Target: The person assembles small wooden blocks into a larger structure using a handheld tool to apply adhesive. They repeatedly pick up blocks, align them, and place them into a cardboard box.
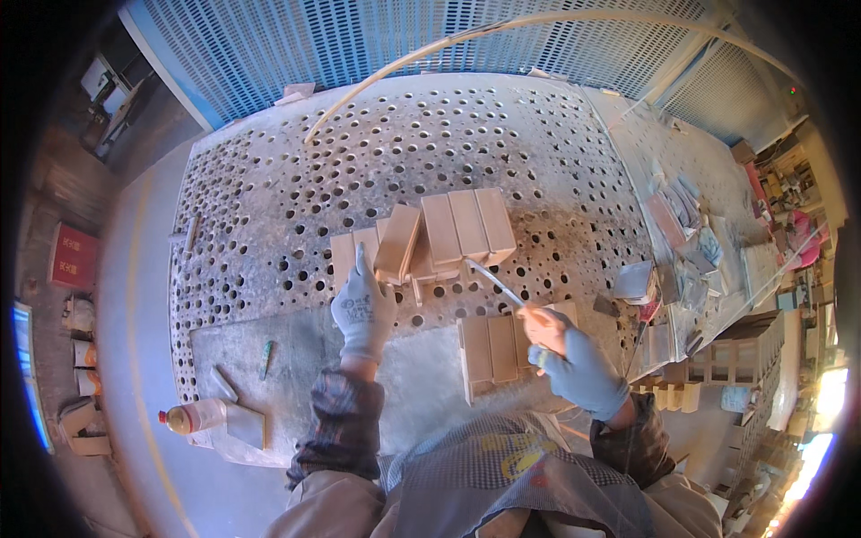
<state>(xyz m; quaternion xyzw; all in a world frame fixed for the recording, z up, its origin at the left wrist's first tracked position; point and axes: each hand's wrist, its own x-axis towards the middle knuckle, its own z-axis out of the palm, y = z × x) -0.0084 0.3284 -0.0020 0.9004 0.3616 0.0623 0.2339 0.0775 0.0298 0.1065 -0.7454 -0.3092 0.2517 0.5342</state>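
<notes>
A cluster of light-brown rectangular blocks [466,226] sits at the middle of the perforated worktable [421,121]; one block [398,244] leans on its neighbours. My left hand [363,309], in a grey-white glove, is beside the cluster's left part, index finger stretched toward the blocks and touching or almost touching them. My right hand [574,359], in a similar glove with bare fingertips, is closed round a tool with a thin metal rod [499,285]. The rod's tip is at the near edge of the cluster. Most of the tool's handle is hidden in the hand.
More blocks [489,351] stand near my right hand. A capped bottle [193,416], a flat square piece [246,425] and a small green tool [266,359] lie at the near left. Bags and scraps [682,220] cover the right side. A blue slatted panel [386,40] rises behind a curved hose [538,18].
</notes>
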